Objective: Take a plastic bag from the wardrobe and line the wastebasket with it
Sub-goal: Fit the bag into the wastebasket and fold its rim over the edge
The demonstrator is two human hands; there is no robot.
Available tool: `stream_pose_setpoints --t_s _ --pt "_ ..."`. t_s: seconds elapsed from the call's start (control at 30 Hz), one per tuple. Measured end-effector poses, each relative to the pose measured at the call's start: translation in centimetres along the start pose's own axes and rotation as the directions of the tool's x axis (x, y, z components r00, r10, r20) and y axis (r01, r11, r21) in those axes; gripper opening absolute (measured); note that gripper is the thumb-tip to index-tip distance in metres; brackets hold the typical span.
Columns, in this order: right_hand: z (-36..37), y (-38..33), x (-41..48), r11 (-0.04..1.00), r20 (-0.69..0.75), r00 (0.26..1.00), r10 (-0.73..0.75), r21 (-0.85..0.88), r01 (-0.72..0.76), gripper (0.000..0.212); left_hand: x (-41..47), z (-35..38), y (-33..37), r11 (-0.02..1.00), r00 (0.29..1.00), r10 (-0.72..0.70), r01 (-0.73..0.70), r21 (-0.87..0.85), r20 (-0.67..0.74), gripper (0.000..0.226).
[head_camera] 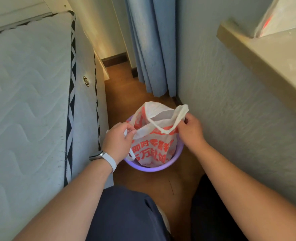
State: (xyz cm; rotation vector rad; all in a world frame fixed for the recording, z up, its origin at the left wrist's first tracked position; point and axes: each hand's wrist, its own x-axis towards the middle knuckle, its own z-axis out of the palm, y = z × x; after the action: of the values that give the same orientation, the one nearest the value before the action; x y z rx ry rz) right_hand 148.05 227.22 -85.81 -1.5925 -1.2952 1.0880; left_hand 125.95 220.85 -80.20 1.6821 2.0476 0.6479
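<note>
A white plastic bag point(154, 145) with red printed characters sits inside a round purple wastebasket point(152, 168) on the brown floor. The bag's mouth is spread open above the rim, its two handle loops raised. My left hand point(117, 141) pinches the bag's left edge over the basket's left rim. My right hand point(190, 131) grips the right handle loop, held up over the right rim. Most of the basket's inside is hidden by the bag.
A white quilted mattress point(30, 101) on its bed frame runs along the left. A textured wall point(230, 110) with a beige ledge point(265, 58) closes the right. Blue curtains point(152, 49) hang beyond the basket. My knees in dark trousers point(126, 214) are just below.
</note>
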Motion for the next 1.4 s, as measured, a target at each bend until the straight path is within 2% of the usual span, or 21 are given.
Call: stream_pose_setpoints --t_s 0.13,0.2,0.27,0.3,0.43,0.53,0.63,0.77,0.83,0.9,0.97,1.07,1.13,1.23,1.33,1.4 --pt "-2.1 1.8 0.8 0.998 -0.125 0.990 0.067 0.028 -0.064 0.014 0.5 0.5 -1.2 0.998 0.998 -0.043 0.041 0.039 0.043 0.015" --pt "-2.7 2.6 0.7 0.995 -0.120 0.988 0.095 0.045 -0.090 0.018 0.5 0.7 -1.3 0.997 0.996 -0.056 0.052 0.051 0.075 0.014" --pt "-2.9 3.0 0.4 0.994 -0.079 0.991 0.106 0.037 -0.103 0.022 0.4 0.9 -1.1 0.997 0.993 -0.076 0.073 0.029 0.086 0.002" --pt "-3.0 3.0 0.2 0.994 -0.063 0.992 0.107 0.025 -0.106 0.024 0.4 0.8 -0.8 0.997 0.995 -0.077 0.076 0.027 0.062 0.009" --pt "-3.7 3.2 -0.2 0.992 -0.012 0.992 0.128 -0.002 -0.128 0.029 1.4 0.7 -0.5 0.990 0.996 0.018 -0.007 0.138 -0.085 0.021" --pt "-4.5 3.3 -0.8 0.988 -0.025 0.988 0.153 0.041 -0.152 0.022 2.4 1.3 -0.8 0.979 0.994 0.105 -0.098 0.179 -0.031 0.023" --pt "-5.4 2.2 -1.7 0.997 -0.149 0.987 0.063 -0.042 -0.069 0.009 2.9 2.4 -1.0 0.980 0.993 0.115 -0.119 0.157 0.036 0.024" --pt "-4.4 -1.5 -2.7 0.981 -0.189 0.966 -0.178 -0.112 0.159 0.018 3.0 3.4 -2.2 0.964 0.990 0.076 -0.104 0.244 0.122 0.020" --pt "-3.1 -3.2 -3.6 0.929 -0.120 0.930 -0.346 -0.181 0.322 0.025 2.9 3.7 -2.9 0.961 0.985 0.074 -0.112 0.252 0.155 0.019" --pt "-1.2 -4.3 -4.5 0.808 0.038 0.843 -0.536 -0.267 0.525 0.026 2.8 3.9 -3.3 0.959 0.978 0.090 -0.136 0.250 0.188 0.016" --pt "1.0 -4.4 -4.8 0.721 0.226 0.760 -0.609 -0.241 0.650 0.025 2.7 4.1 -3.6 0.949 0.969 0.113 -0.170 0.264 0.220 0.013" --pt "4.2 -3.2 -3.7 0.663 0.491 0.689 -0.534 -0.262 0.701 0.019 2.4 4.4 -4.1 0.947 0.957 0.097 -0.174 0.270 0.275 0.016" --pt "5.1 -1.9 -2.2 0.640 0.581 0.683 -0.443 -0.329 0.695 0.020 2.2 4.4 -4.6 0.943 0.957 0.105 -0.183 0.278 0.271 0.017" --pt "4.5 -0.3 0.5 0.629 0.581 0.739 -0.341 -0.444 0.639 0.024 2.3 4.2 -4.9 0.917 0.957 0.173 -0.242 0.316 0.232 0.017" --pt "3.6 0.9 2.2 0.543 0.582 0.776 -0.243 -0.581 0.606 0.029 3.1 4.4 -4.7 0.879 0.950 0.225 -0.293 0.375 0.217 0.026" --pt "3.3 1.4 3.0 0.491 0.565 0.794 -0.225 -0.638 0.593 0.033 4.0 4.8 -4.7 0.882 0.937 0.257 -0.327 0.339 0.236 0.027"
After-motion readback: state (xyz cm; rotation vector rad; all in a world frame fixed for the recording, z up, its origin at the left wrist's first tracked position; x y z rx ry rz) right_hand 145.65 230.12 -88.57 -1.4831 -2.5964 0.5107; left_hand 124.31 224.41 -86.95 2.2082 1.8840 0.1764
